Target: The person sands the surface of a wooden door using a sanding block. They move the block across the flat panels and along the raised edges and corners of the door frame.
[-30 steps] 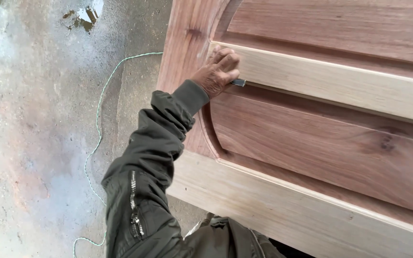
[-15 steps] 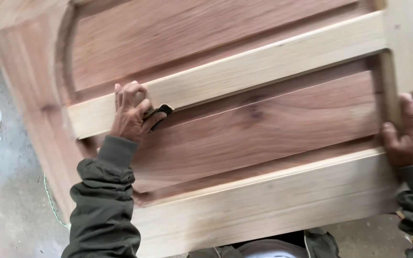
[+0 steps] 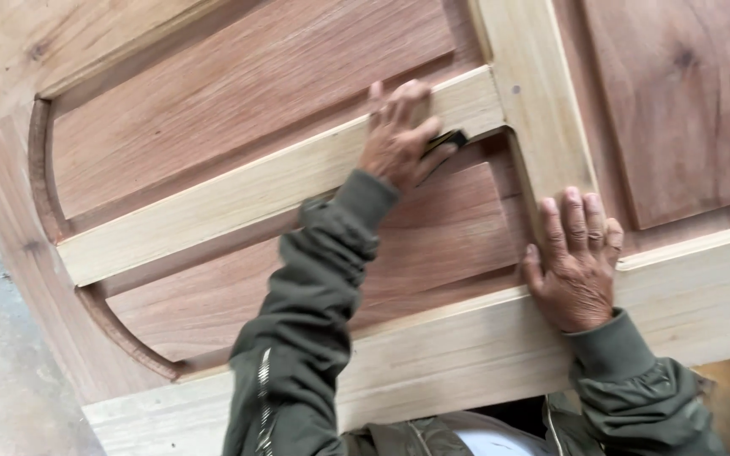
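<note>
Pinched in the left hand (image 3: pixel 397 139), a small dark sanding pad (image 3: pixel 448 139) presses into the groove under the pale rail (image 3: pixel 238 198), near the upright. Right hand (image 3: pixel 576 262) lies flat and empty on the door (image 3: pixel 213 93). Concrete floor (image 3: pixel 2 355) shows at left.

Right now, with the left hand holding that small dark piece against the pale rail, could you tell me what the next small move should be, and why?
Probably draw the left hand back leftward along the pale rail's lower edge. The small dark piece sits almost at the corner where the rail meets the upright stile, so little room remains ahead. The right hand lies flat, steadying the door frame.
</note>
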